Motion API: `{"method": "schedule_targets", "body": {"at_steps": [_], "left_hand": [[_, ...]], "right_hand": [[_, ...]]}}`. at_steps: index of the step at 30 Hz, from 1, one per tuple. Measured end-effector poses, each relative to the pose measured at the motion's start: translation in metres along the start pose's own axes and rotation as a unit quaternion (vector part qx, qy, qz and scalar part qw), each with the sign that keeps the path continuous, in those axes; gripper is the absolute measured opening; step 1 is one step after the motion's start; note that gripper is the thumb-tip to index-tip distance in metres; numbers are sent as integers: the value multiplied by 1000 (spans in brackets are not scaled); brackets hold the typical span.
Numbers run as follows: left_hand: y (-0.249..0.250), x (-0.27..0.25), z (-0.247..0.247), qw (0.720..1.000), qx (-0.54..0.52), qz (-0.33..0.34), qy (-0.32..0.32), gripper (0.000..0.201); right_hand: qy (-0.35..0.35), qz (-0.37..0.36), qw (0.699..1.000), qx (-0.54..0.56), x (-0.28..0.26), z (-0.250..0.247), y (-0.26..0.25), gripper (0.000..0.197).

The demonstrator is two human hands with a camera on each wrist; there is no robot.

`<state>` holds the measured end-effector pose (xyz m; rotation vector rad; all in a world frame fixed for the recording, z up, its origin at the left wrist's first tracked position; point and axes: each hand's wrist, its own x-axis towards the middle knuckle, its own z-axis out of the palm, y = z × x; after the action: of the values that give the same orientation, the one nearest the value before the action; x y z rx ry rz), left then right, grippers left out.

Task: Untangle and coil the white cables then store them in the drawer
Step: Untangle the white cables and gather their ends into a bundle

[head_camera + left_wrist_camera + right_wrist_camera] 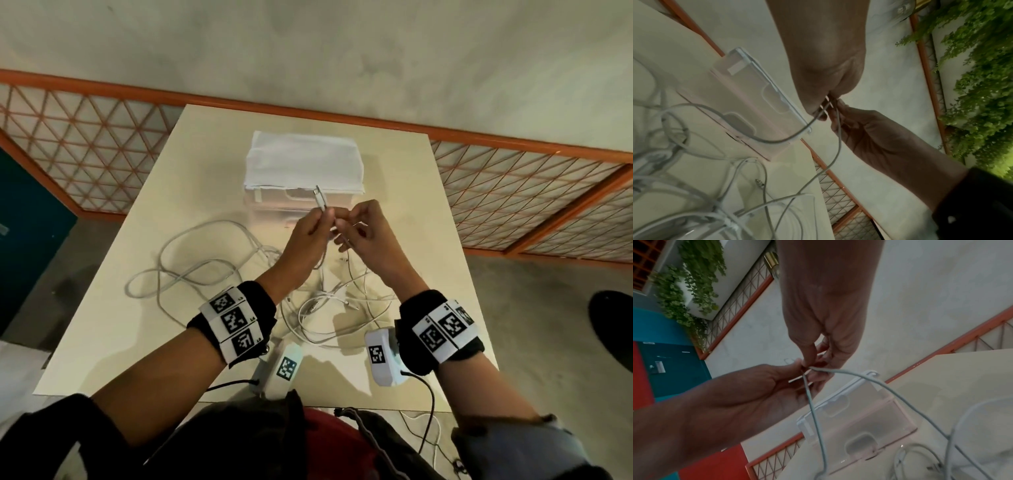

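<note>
Both hands are raised above the tabletop [394,178], close together, fingertips nearly meeting over the same thin white cable [815,415]. The left hand [305,240] has its fingers curled round the cable near its end, a firm grip, so that the white plug [320,198] sticks up past the knuckles and points toward the drawer unit. The right hand [366,233] pinches the same cable just beside it, thumb and fingertips closed on the strand; from the right wrist view two runs of the cable leave that pinch, one dropping straight down, the other arching away toward the tabletop. Under the hands lies the rest of the white cables [329,308], a loose tangle of loops and plugs between the two wrists, with a thicker cable [191,260] spread in wide curves to the left of it. Behind the hands, at the far side of the tabletop, stands a small clear plastic drawer unit [748,104] with a folded white cloth [303,161] on top; its drawers look pushed in. Each wrist wears a black band with black-and-white marker tags [236,322], and a white camera pod [382,356] hangs under each. Beyond the tabletop runs an orange railing [102,137] with wire mesh, and in the wrist views green vines [982,81] hang along a wall.
</note>
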<state>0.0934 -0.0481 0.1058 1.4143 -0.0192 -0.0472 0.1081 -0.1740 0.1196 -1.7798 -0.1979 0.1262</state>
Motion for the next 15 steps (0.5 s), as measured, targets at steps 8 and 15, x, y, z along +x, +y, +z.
{"method": "schedule_targets", "body": {"at_steps": [8, 15], "left_hand": [[33, -5, -4, 976, -211, -18, -59, 36], [72, -1, -24, 971, -241, 0, 4, 37]], "right_hand": [[-168, 26, 985, -11, -16, 5, -1, 16], [-215, 65, 945, -239, -21, -19, 53, 25]]}}
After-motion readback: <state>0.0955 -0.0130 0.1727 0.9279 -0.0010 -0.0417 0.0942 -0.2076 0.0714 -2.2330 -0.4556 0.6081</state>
